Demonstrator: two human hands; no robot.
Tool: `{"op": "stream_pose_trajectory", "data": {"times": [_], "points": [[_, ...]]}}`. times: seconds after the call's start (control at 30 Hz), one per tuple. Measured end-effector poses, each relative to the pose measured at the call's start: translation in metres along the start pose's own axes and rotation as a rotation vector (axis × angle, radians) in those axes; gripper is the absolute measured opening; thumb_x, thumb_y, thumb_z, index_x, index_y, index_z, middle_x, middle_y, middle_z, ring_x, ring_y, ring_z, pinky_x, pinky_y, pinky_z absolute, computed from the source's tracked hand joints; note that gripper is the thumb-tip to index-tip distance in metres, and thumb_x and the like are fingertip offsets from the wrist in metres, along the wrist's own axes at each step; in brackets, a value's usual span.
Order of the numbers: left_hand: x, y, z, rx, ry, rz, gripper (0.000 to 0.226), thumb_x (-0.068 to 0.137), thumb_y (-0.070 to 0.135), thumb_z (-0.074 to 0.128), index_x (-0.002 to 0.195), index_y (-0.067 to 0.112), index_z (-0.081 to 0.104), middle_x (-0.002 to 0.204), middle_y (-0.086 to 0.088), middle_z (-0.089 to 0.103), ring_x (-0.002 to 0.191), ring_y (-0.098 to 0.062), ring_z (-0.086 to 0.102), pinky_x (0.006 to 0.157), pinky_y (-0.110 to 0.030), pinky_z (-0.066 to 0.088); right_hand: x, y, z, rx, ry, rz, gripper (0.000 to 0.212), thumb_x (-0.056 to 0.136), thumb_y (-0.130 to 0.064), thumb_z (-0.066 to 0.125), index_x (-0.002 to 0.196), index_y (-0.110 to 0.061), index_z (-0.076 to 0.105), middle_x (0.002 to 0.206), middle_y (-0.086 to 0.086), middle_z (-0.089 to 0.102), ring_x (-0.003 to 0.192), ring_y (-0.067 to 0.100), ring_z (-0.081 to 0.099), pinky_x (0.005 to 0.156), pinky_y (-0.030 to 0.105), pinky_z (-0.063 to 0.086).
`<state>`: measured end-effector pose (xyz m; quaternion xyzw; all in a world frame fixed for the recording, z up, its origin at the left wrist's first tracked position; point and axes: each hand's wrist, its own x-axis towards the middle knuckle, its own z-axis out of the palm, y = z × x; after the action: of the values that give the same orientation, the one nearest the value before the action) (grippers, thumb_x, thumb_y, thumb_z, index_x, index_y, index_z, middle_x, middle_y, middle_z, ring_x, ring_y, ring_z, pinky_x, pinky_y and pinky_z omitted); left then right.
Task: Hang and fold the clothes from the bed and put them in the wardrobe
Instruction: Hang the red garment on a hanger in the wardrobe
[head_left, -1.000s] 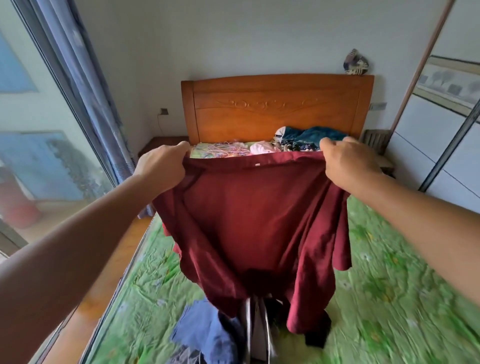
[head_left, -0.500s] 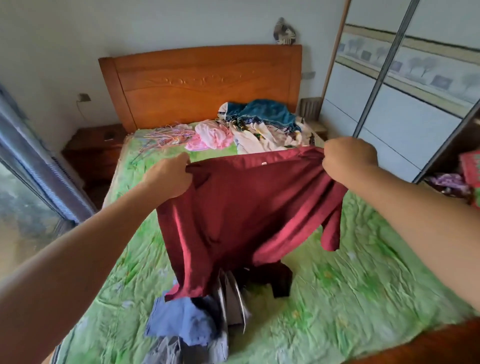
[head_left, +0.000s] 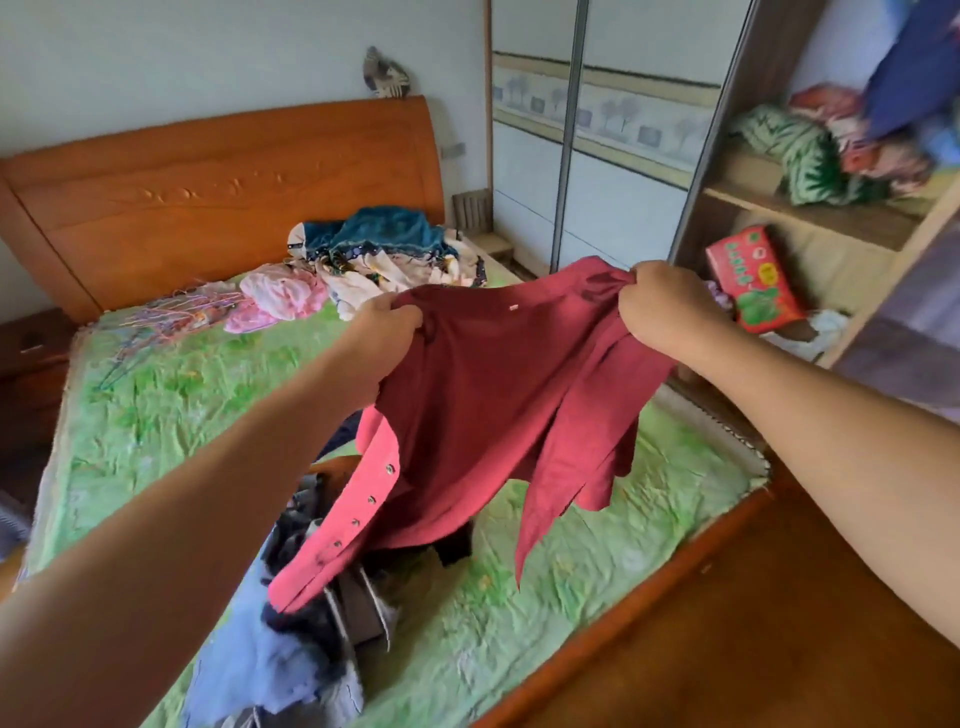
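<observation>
Both hands grip the dark red shirt (head_left: 498, 395): my left hand (head_left: 387, 332) and right hand (head_left: 670, 306) each bunch one end of its top edge, holding it spread above the green-sheeted bed (head_left: 156, 405), beside the open wardrobe (head_left: 810, 208).

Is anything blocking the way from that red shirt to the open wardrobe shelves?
Nothing visible blocks it. The left hand and right hand grip the red shirt above the bed, and the wardrobe stands open just beyond the right hand. A red box takes part of the nearest shelf.
</observation>
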<state>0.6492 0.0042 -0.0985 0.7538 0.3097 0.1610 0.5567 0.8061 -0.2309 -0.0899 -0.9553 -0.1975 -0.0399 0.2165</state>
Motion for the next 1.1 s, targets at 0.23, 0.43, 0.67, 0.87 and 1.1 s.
{"op": "stream_pose_trajectory", "data": {"times": [0.23,0.43,0.67,0.87,1.1], "points": [[-0.077,0.05,0.152,-0.031,-0.126,0.069,0.025,0.086,0.005,0.05,0.103,0.005,0.068,0.081,-0.016,0.067,0.068,-0.025,0.064,0.064,-0.032,0.055,-0.075,0.139,-0.086,0.204,0.06,0.204,0.023,0.096,-0.022,0.044,0.082,-0.009,0.057,0.094,0.017,0.061,0.09,0.035,0.055,0.069,0.034,0.04],[-0.134,0.083,0.269,-0.024,-0.268,0.088,0.017,0.082,0.011,0.054,0.092,0.009,0.068,0.072,-0.01,0.063,0.064,-0.024,0.061,0.058,-0.027,0.05,-0.124,0.261,-0.14,0.348,0.169,0.384,0.024,0.092,-0.021,0.05,0.069,-0.018,0.046,0.068,-0.001,0.046,0.071,0.025,0.048,0.051,0.028,0.029],[-0.166,0.116,0.392,-0.024,-0.468,0.13,0.028,0.073,0.014,0.053,0.093,0.003,0.069,0.079,-0.02,0.063,0.072,-0.029,0.059,0.068,-0.043,0.048,-0.164,0.37,-0.19,0.446,0.302,0.529,0.018,0.096,-0.021,0.047,0.082,-0.017,0.057,0.073,-0.001,0.053,0.068,0.02,0.053,0.058,0.027,0.037],[-0.158,0.134,0.491,-0.03,-0.594,0.158,0.022,0.086,0.003,0.048,0.082,0.015,0.066,0.076,-0.015,0.061,0.07,-0.025,0.059,0.067,-0.035,0.046,-0.168,0.44,-0.211,0.373,0.362,0.606,0.027,0.097,-0.01,0.043,0.073,-0.018,0.052,0.069,-0.001,0.05,0.058,0.015,0.044,0.046,0.019,0.034],[-0.096,0.145,0.601,0.011,-0.653,0.246,0.027,0.083,0.008,0.049,0.097,0.008,0.071,0.084,-0.014,0.068,0.076,-0.026,0.064,0.071,-0.035,0.051,-0.101,0.516,-0.201,0.163,0.274,0.709,0.024,0.091,-0.018,0.042,0.09,-0.006,0.062,0.083,0.011,0.062,0.076,0.031,0.059,0.061,0.034,0.037]]}}
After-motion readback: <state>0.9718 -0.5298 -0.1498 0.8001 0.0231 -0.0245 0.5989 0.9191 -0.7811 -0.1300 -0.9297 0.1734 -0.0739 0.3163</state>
